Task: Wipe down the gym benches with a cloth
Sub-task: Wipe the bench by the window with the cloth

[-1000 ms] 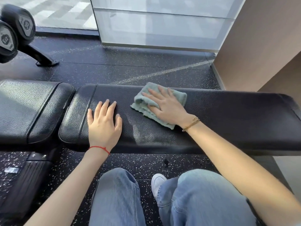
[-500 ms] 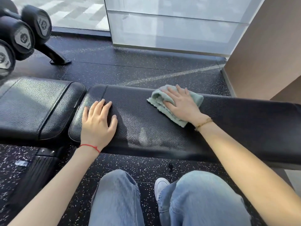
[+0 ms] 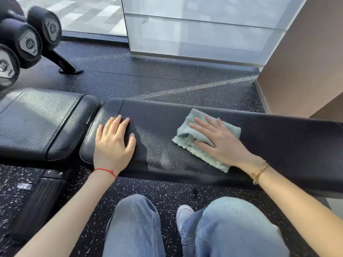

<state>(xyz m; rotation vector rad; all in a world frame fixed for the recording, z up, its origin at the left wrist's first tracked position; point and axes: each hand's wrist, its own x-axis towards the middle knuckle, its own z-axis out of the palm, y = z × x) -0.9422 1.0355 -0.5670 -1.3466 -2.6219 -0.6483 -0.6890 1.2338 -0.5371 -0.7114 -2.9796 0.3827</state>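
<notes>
Bench pad (image 3: 278, 138): right hand (image 3: 220, 143) flat on cloth (image 3: 187, 138).

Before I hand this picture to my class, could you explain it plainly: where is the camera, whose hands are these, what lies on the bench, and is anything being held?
The camera is worn on a person's head and looks down, so the arms and the jeans-clad knees are the wearer's own. No machine is involved. In front lies a long black bench pad, with a second pad to its left. The left hand rests flat on the long pad, holding nothing. The right hand presses a pale green cloth onto the pad with straight fingers; it pushes the cloth rather than gripping it. Dumbbells on a rack stand at upper left on a speckled floor.
</notes>
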